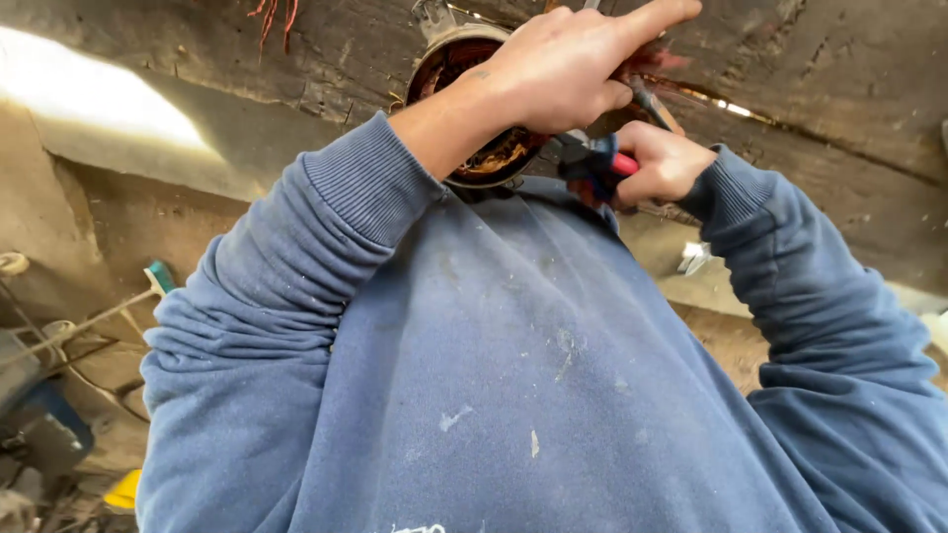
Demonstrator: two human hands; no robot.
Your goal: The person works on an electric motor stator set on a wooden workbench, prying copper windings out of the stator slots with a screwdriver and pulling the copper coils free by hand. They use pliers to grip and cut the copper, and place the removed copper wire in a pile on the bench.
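Hands [568, 64] on motor stator [474, 109], pliers [602, 158] gripped

Left hand [568, 64] blocks most of the round motor stator [474, 109] and its copper windings, the stator's top runs off the upper edge, the pliers [602, 158] vanish inside the right hand [660, 163], jaws unseen, and floor clutter at lower left is a blur.
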